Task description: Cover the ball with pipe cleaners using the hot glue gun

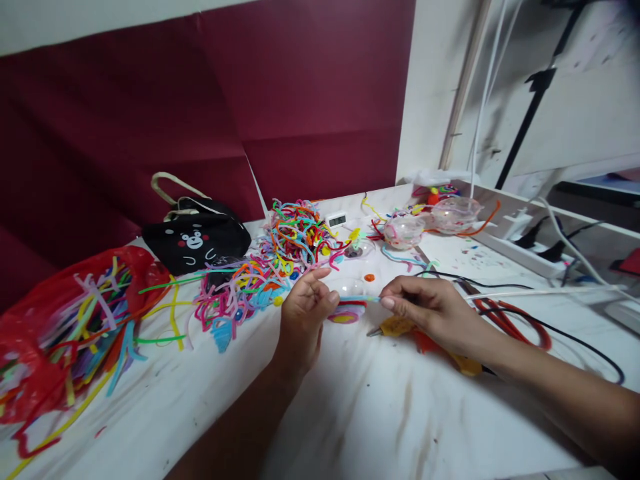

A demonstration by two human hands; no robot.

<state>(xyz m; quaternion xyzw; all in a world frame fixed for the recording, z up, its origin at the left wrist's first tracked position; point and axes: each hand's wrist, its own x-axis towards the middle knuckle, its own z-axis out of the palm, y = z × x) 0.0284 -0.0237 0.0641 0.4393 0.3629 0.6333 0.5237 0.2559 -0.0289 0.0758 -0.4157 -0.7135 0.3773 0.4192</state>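
A light blue pipe cleaner is stretched level between my two hands above the white table. My left hand pinches its left end between thumb and finger, and my right hand pinches the other end. Just below and behind it lies a coiled piece of pipe cleaner with a yellow middle and pink and purple rings. A clear plastic dome sits behind the blue strand. Beneath my right hand rests a yellow and orange glue gun, its metal tip pointing left.
Tangled pipe cleaners are heaped at the back, and a red plastic bag of straight ones lies left. Also here are a black bag, clear decorated bowls, a small digital display, a power strip and cables.
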